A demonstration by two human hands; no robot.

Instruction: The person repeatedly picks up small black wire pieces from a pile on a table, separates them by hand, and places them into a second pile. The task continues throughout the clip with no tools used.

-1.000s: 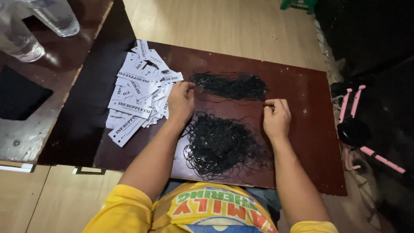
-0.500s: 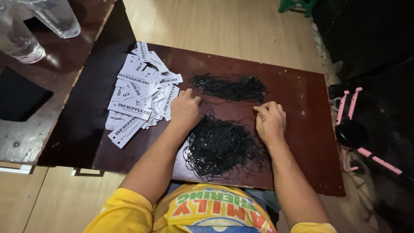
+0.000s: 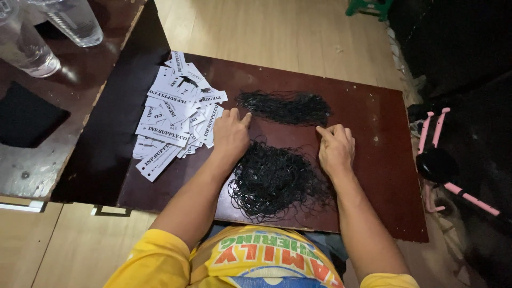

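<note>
Closest to me is the yellow shirt (image 3: 256,261) at the bottom edge, both forearms reaching up onto a dark reddish-brown board that works as the table (image 3: 384,176).

Just past the near edge there's a big loose tangle of black string loops (image 3: 274,178), sitting right between my two wrists. My left hand (image 3: 231,136) lies palm down at the tangle's upper left, fingers (image 3: 234,114) mostly together and curled a bit, with the thumb stuck out toward the far string bundle. Can't tell if anything is actually pinched under it. My right hand (image 3: 336,146) is at the tangle's upper right, fingers bunched with the index tip pointing left and pressed down on the board. Maybe it has a strand there, but it's too thin and dark for me to say.

Left of the left hand is a messy fan of white rectangular paper tags (image 3: 173,117) with black print, overlapping each other, the near ones touching that hand.

Further out, a tidier flat bundle of black strings (image 3: 285,106) lies sideways across the board.

Far left, on a separate worn tabletop, two clear plastic bottles (image 3: 74,21) stand.
</note>
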